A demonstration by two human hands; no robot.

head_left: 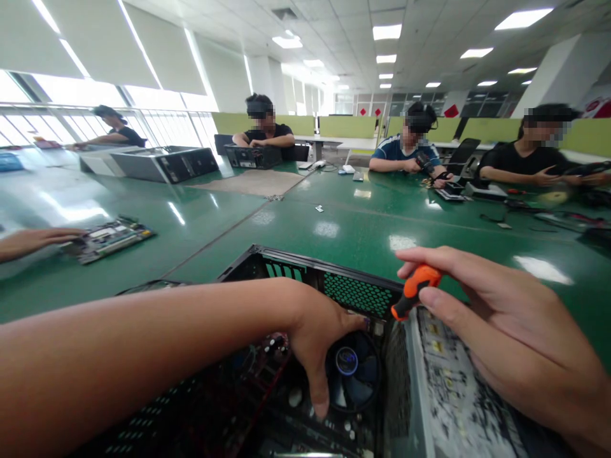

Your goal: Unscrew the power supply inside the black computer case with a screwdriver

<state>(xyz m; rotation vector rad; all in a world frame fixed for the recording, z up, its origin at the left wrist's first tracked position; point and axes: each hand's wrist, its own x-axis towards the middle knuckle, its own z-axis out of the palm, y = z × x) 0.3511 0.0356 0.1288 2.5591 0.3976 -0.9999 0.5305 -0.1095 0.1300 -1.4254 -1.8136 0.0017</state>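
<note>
Below me stands a black computer case (329,270), its side uncovered and circuit boards showing inside. My left hand (312,337) reaches down into it and grips the round black CPU cooler fan (356,375), thumb on the near side and fingers on the far side. Part of the fan's rim is hidden under the hand. Above the case's right edge, my right hand (496,318) holds an orange and black screwdriver (416,291) between thumb and fingers. The screwdriver's shaft cannot be made out. A power supply or metal box with a worn surface (458,381) lies under my right hand.
At the left, another person's hand (42,240) touches a motherboard (114,238) on the green table (286,222). Several people sit across the table with computer cases (167,162) and parts. Cables (534,213) lie at the right.
</note>
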